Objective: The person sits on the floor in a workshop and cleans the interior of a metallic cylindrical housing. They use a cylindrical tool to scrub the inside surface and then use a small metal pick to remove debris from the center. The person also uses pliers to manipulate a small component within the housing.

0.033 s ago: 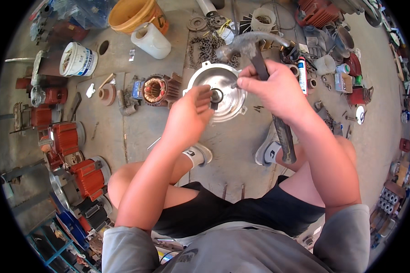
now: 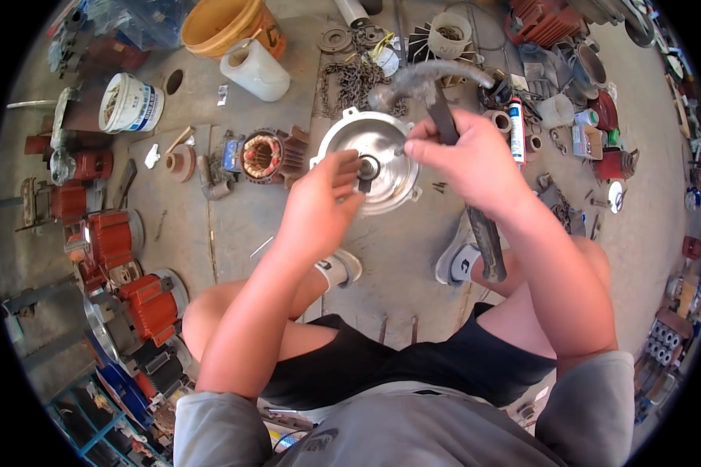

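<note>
A round silver metal end cover (image 2: 393, 173) with lugs on its rim lies on the floor ahead of me. In its centre are a ringed bore (image 2: 368, 167) and a dark patch just below that I cannot make out. My left hand (image 2: 323, 204) reaches over the cover's left side, thumb apart from the loosely bent fingers, with the fingertips beside the bore. My right hand (image 2: 475, 162) is closed round the handle of a claw hammer (image 2: 444, 113), head up and away from me. A small dark pin (image 2: 399, 151) pokes out from its thumb and forefinger over the cover's right side.
A motor stator with copper windings (image 2: 265, 156) stands left of the cover. Behind lie a chain (image 2: 349, 84), a white jug (image 2: 257, 70) and an orange bucket (image 2: 230, 29). Red motors (image 2: 144, 303) line the left. A sealant tube (image 2: 516, 128) stands at right, near small bolts (image 2: 439, 187).
Both hands keep almost the same place. The hammer has shifted very slightly downward, and the view has drifted a little.
</note>
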`<state>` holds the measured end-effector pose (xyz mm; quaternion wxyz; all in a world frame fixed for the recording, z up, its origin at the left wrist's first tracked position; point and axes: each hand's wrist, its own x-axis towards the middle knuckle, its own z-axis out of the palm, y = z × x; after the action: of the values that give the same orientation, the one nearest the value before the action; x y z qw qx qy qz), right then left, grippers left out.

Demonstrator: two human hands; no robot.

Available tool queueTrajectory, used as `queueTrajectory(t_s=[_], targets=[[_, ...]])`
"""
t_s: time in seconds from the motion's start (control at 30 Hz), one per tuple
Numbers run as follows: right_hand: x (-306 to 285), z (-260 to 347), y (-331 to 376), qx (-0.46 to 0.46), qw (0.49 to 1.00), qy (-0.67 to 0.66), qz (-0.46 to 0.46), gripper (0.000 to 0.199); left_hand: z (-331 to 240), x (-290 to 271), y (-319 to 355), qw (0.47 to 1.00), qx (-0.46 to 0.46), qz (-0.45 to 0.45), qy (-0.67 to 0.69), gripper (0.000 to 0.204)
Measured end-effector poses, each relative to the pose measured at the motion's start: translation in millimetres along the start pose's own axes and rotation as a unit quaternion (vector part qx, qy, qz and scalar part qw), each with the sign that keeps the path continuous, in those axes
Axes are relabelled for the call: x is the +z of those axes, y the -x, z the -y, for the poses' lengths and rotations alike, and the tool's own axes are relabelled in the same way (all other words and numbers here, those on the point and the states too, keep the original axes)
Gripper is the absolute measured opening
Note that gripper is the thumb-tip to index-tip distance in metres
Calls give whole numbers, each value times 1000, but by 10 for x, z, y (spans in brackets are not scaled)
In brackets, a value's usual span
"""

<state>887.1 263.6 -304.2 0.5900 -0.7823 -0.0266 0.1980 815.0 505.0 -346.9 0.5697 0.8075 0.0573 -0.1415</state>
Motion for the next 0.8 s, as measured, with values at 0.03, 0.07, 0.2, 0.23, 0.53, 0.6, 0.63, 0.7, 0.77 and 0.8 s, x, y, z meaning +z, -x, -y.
queueTrajectory(t_s=[0.03, 0.07, 0.2, 0.23, 0.53, 0.6, 0.63, 0.7, 0.77, 0.8], targets=[[-8, -62, -41, 16, 1000, 5, 8, 22, -9, -9, 0, 998, 12, -3, -65, 64], [3, -128, -75, 23, 1000, 8, 16, 22, -26, -12, 0, 995, 20, -18, -94, 65], [69, -293, -152, 51, 998, -38, 25, 23, 8, 19, -76, 973, 90, -56, -206, 70], [89, -312, -178, 55, 997, -48, 23, 24, 40, 12, -116, 959, 120, -50, -254, 71], [68, -523, -449, 25, 1000, -10, 5, 21, -5, 44, -408, 929, 117, 2, -352, 62], [79, -466, -450, 42, 999, 1, 12, 21, -32, 19, -447, 925, 124, 19, -359, 59], [85, -429, -448, 50, 999, 6, 16, 21, -54, 8, -473, 920, 130, 28, -368, 59], [123, -358, -447, 49, 998, 21, 24, 19, -87, -21, -503, 914, 139, 39, -379, 59], [201, -336, -441, 33, 999, 34, 19, 18, -106, -57, -550, 910, 151, 43, -383, 60], [258, -341, -431, 18, 999, 40, 11, 17, -60, -67, -553, 918, 148, 42, -365, 62]])
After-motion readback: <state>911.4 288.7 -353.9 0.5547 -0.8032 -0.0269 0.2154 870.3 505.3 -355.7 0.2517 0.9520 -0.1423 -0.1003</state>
